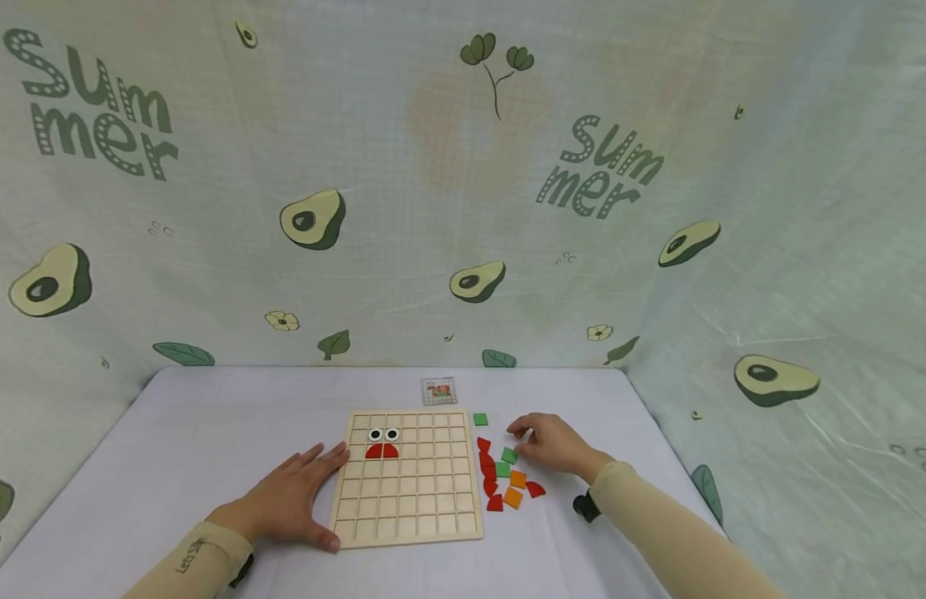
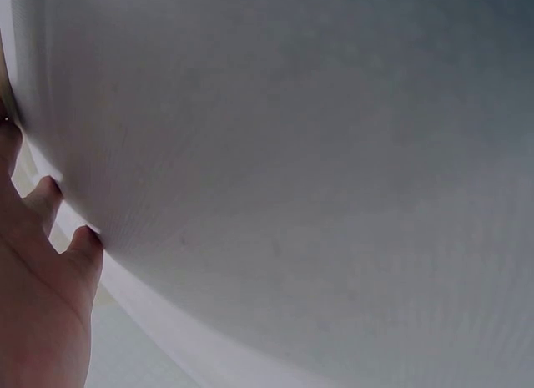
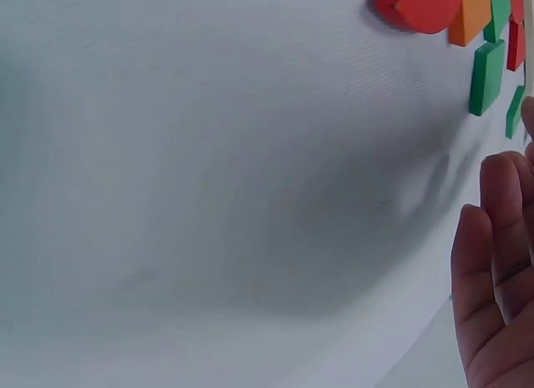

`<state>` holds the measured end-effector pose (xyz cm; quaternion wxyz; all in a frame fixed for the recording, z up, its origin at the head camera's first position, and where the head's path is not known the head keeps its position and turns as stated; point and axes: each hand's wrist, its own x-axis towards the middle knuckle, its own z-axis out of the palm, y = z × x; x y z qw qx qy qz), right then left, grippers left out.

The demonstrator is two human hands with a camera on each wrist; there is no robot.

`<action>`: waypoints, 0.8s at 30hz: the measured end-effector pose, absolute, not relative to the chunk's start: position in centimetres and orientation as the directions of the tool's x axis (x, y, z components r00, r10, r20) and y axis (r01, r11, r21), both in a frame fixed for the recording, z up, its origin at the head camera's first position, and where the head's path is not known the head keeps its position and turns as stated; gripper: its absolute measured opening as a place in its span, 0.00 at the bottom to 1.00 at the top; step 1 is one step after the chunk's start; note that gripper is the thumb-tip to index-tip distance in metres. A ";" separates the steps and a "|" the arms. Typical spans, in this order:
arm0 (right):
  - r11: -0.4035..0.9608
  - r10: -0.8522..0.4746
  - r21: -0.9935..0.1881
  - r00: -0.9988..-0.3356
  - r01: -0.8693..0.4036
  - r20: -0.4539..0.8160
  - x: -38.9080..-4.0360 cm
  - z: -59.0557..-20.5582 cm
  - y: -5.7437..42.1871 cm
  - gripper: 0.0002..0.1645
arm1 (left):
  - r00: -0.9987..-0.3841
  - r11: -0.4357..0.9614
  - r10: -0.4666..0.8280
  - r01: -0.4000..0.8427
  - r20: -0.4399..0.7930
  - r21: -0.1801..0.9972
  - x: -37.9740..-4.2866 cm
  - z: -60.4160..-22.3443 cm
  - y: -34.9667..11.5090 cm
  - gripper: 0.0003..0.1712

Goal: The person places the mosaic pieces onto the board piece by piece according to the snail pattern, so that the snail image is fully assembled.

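While the left hand (image 1: 294, 497) touches the board (image 1: 408, 482), fingers spread, the right hand (image 1: 556, 443) — fingers loosely bent, seemingly empty — has a green square (image 1: 510, 456) beside its thumb, toward the board.

I see the grid board (image 1: 406, 504) lying mid-surface (image 1: 230, 441), the picture card (image 1: 438, 391) behind it, and two eye discs (image 1: 376, 434) in its back left part with two quarter-circle pieces (image 1: 373, 451) just before them. My left grip (image 1: 298, 497) rests along the board's left edge. To its right lie loose pieces (image 1: 488, 468), with my right grip (image 1: 551, 443) beside their back end.
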<state>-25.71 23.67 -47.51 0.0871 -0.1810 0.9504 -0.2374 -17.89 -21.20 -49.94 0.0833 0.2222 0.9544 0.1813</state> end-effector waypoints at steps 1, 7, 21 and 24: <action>0.818 -0.392 -0.487 -0.916 -0.307 -0.080 -25.8 -47.4 23.5 0.17 | -0.888 0.836 0.452 0.391 -0.080 0.384 -17.9 -49.9 -21.2 0.78; 0.799 -0.439 -0.495 -0.893 -0.341 -0.094 -26.5 -47.1 22.2 0.17 | -0.891 0.839 0.447 0.387 -0.080 0.384 -17.9 -49.9 -21.1 0.78; 0.807 -0.510 -0.439 -0.840 -0.394 -0.183 -27.7 -47.6 19.6 0.19 | -0.892 0.840 0.446 0.390 -0.071 0.377 -17.7 -49.8 -21.0 0.78; 0.809 -0.526 -0.396 -0.835 -0.434 -0.160 -27.8 -47.7 19.6 0.18 | -0.892 0.841 0.446 0.392 -0.067 0.372 -17.8 -49.8 -21.0 0.78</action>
